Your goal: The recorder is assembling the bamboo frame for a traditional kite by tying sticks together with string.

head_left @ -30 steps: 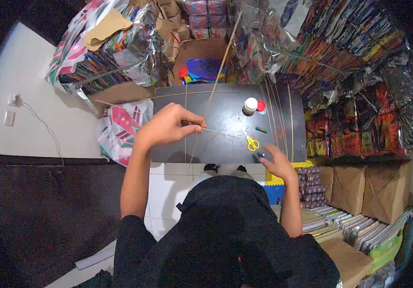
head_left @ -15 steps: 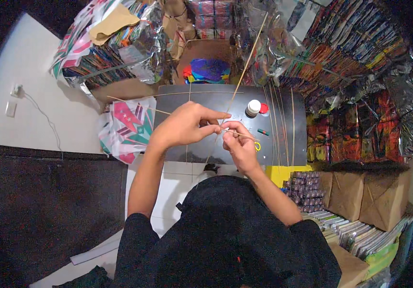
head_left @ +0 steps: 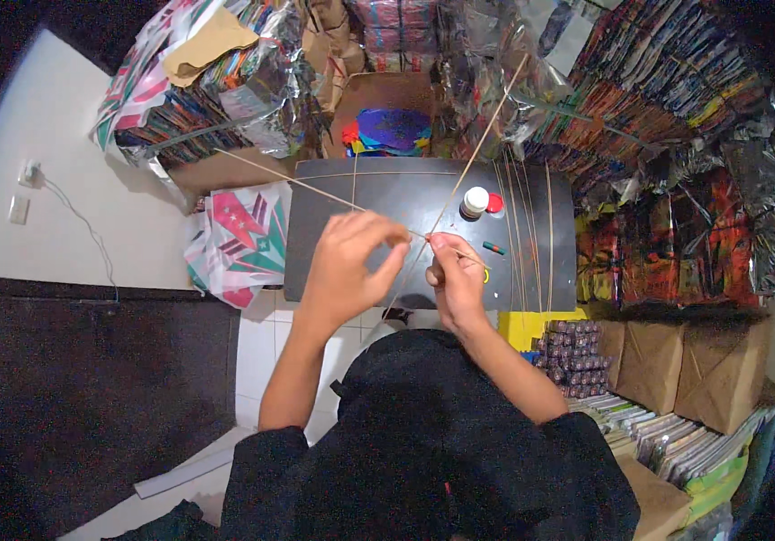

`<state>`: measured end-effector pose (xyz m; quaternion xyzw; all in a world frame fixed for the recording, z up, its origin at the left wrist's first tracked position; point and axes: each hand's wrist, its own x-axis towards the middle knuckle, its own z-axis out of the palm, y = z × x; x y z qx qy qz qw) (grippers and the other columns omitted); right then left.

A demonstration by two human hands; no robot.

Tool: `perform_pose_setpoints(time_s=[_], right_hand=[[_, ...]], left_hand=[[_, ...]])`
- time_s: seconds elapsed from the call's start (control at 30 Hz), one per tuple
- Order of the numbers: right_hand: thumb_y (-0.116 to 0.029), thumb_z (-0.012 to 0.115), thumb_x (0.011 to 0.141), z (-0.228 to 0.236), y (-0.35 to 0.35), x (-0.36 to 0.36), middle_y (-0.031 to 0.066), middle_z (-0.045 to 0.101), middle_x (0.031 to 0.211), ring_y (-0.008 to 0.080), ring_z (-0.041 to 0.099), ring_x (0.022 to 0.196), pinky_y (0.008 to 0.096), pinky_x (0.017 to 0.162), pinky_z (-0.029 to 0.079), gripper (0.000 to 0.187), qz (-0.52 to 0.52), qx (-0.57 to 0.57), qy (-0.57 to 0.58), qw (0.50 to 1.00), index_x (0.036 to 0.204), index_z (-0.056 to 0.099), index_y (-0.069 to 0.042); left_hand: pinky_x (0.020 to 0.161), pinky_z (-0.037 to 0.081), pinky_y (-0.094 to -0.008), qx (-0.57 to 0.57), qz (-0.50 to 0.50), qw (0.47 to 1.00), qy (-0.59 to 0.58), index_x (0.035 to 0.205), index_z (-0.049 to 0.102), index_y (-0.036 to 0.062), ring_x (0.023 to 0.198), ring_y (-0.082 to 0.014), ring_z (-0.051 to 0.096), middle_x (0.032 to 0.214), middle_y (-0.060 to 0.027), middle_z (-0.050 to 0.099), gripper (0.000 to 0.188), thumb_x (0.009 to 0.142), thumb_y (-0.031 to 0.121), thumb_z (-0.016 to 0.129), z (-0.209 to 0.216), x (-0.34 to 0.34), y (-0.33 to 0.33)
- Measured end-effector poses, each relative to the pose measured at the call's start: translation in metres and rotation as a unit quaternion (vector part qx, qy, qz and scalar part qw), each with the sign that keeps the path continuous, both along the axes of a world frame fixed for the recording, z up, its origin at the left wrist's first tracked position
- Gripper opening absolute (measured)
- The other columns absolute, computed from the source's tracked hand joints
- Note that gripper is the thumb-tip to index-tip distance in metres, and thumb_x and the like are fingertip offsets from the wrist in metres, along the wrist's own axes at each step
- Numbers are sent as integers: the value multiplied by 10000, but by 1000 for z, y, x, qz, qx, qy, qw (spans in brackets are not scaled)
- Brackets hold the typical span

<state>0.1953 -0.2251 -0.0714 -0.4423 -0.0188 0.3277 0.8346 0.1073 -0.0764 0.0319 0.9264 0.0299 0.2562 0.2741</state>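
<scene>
Two thin bamboo-like sticks cross in front of me above the dark table [head_left: 315, 243]. One stick [head_left: 482, 138] slants from the far right down toward my body. The other stick [head_left: 288, 178] comes from the far left, passes behind my left fingers and runs into my right hand. My right hand [head_left: 456, 281] pinches the sticks at their crossing between thumb and fingers. Just left of that crossing is my left hand [head_left: 347, 266], its fingers curled and the thumb close to the fingertips. Anything pinched there is too fine to make out.
On the table stand a white-capped jar [head_left: 475, 202] and a red lid [head_left: 495, 203], with a small green tube [head_left: 494, 248] nearby. Several thin sticks [head_left: 550, 239] lie at the right. Printed sheets [head_left: 243, 230] hang off the left edge. Stacked bundles [head_left: 649, 81] surround the table.
My left hand has drawn back and turned, its fingers now curled. The crossed sticks have swung, the left one's far end rising away from me. My right hand keeps its pinch.
</scene>
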Motion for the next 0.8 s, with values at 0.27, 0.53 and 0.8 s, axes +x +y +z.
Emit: perform_pose_setpoints(time_s=[0.27, 0.53, 0.8], right_hand=[[-194, 655, 986, 3, 1, -4, -65, 468, 667, 30, 341, 548, 228, 506, 288, 137, 25, 26, 20, 999, 1034, 646, -65], [-186, 663, 979, 5, 1, -7, -22, 611, 784, 25, 425, 582, 213, 497, 321, 163, 54, 39, 6, 998, 1071, 630, -56], [-162, 547, 1021, 5, -13, -10, -33, 608, 848, 9, 468, 657, 190, 571, 376, 176, 169, -63, -107, 978, 1112, 630, -36]], left_hand=[[763, 525, -256, -494, 63, 867, 18, 1084, 701, -5, 842, -108, 643, 974, -62, 700, 185, 913, 67, 702, -57, 1, -31], [736, 580, -273, -602, 72, 793, -49, 1061, 702, -54, 871, -120, 657, 1035, -95, 707, 156, 937, 35, 675, -73, 9, -44], [668, 542, -248, -532, 131, 831, -92, 984, 726, -56, 807, -107, 648, 1010, -98, 718, 123, 923, 43, 686, -74, 6, -30]])
